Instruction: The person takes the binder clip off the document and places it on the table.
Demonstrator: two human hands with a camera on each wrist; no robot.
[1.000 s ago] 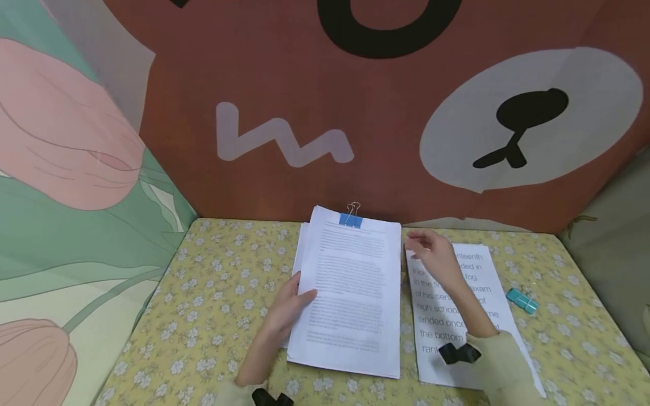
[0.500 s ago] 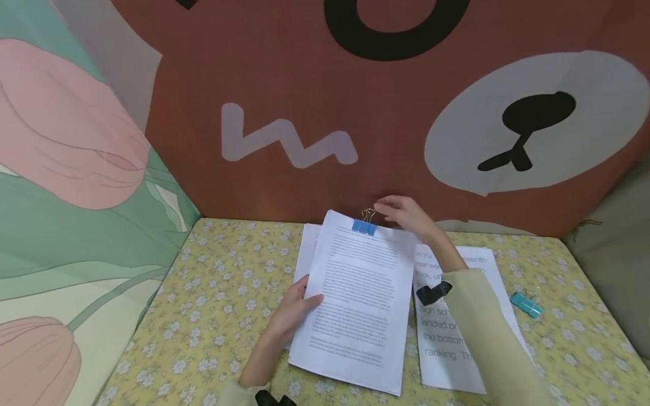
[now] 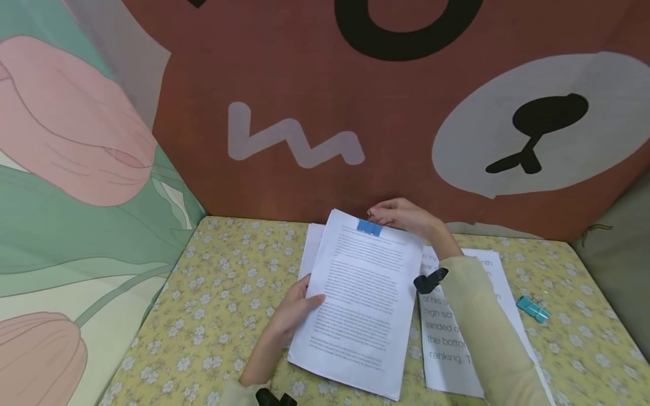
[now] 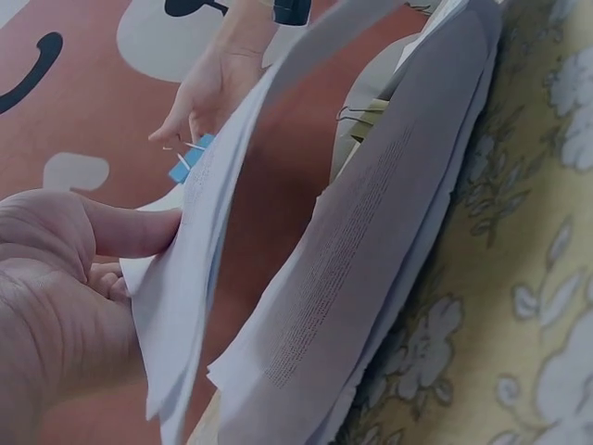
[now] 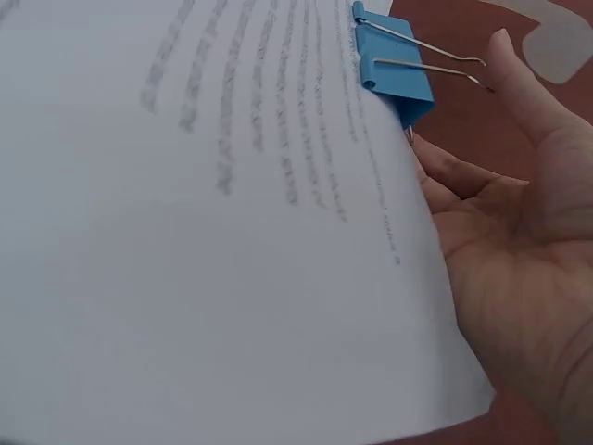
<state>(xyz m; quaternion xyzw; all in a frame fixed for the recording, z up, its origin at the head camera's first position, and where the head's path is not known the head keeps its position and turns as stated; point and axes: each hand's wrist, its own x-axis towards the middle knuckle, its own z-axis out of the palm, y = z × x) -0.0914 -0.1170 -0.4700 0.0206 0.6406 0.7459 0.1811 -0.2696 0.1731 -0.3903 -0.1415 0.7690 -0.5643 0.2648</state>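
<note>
A sheaf of printed paper is held raised and tilted by my left hand, thumb on the front of its left edge and fingers behind. On its top edge sits a blue binder clip. My right hand pinches this clip's wire handles, the thumb at the tips of the front handle and the fingers behind the paper. Beneath lies another stack of printed sheets, mostly hidden in the head view, with a yellowish clip on its edge.
To the right, large-print sheets lie on the flowered tablecloth, partly covered by the right sleeve. A teal binder clip lies beyond them. A wall hanging with a cartoon bear rises at the table's back edge.
My right hand has moved up and left from above the large-print sheets to the blue clip's handles. The held sheaf has tilted slightly clockwise; my left hand keeps its hold.
</note>
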